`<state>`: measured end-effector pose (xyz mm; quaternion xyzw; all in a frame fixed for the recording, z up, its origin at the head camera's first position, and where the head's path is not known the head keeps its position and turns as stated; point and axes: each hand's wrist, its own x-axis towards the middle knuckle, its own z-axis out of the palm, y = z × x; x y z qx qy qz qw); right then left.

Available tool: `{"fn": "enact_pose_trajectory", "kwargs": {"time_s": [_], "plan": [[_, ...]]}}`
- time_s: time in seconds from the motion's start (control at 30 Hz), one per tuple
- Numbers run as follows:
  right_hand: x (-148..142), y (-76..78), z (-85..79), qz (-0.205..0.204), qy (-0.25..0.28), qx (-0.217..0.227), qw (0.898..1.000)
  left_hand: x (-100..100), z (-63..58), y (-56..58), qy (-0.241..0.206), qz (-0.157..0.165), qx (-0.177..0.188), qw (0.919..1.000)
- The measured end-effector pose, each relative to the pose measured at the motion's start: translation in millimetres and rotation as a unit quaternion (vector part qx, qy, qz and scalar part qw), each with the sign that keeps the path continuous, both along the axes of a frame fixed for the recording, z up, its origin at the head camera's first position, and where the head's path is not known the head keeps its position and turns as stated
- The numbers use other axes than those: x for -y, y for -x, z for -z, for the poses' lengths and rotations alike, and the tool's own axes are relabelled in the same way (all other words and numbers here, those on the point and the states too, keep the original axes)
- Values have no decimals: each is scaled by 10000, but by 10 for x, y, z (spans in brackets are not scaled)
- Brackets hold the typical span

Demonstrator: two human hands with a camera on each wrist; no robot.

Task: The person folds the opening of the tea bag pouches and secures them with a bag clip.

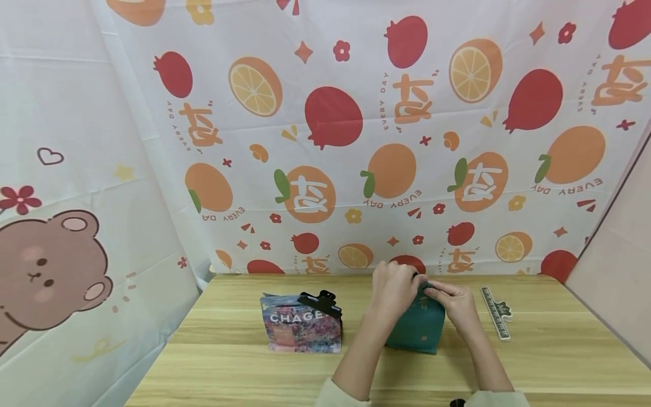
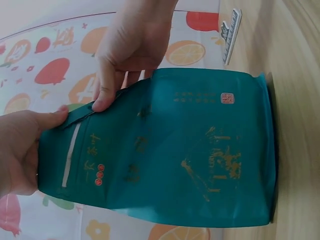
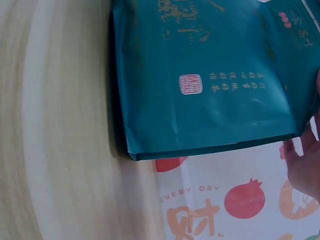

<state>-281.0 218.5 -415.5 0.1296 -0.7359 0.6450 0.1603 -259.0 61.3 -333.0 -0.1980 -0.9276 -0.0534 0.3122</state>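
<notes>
A teal tea bag [image 1: 418, 328] with gold print stands upright on the wooden table, its upper part narrowed toward the top. My left hand [image 1: 394, 285] grips the bag's top end; in the left wrist view its thumb lies near the top corner. With thumb and fingers, my right hand [image 1: 456, 305] pinches the bag's right side edge close to the top. A pale strip crosses the bag [image 2: 190, 150] below the left hand in the left wrist view. The right wrist view shows the bag's lower side [image 3: 220, 110] and part of the right hand [image 3: 305, 165].
Left of the hands stands a colourful printed pouch [image 1: 304, 328] with a black clip [image 1: 321, 304] on its top right corner. To the right lies a pale ruler-like strip [image 1: 495, 316] with a dark cat figure. A fruit-patterned cloth [image 1: 346, 186] hangs behind the table [image 1: 213, 350].
</notes>
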Motion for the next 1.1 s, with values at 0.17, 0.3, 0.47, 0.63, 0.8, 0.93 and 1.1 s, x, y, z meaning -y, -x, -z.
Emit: {"fn": "enact_pose_trajectory", "kwargs": {"time_s": [0.17,0.3,0.47,0.63,0.8,0.93,1.1], "plan": [[40,15,25,365,-69,-471,9982,-37,29,12,-111,-255,-187,9994],[43,18,8,615,-266,-453,9967,-52,40,33,-159,-300,-319,9989],[-2,28,4,529,-410,-178,9976,-37,29,46,-149,-78,-321,9993],[-47,39,11,45,-209,-224,9995,-4,21,58,-143,255,-201,9994],[-77,31,2,-319,-111,-313,9989,-3,36,66,-60,279,-106,9995],[-123,25,-14,-695,-229,-163,9972,-20,40,61,-28,192,-201,9996],[-219,37,-16,-1104,-614,-12,9920,-38,48,57,-59,171,-289,9994]]}}
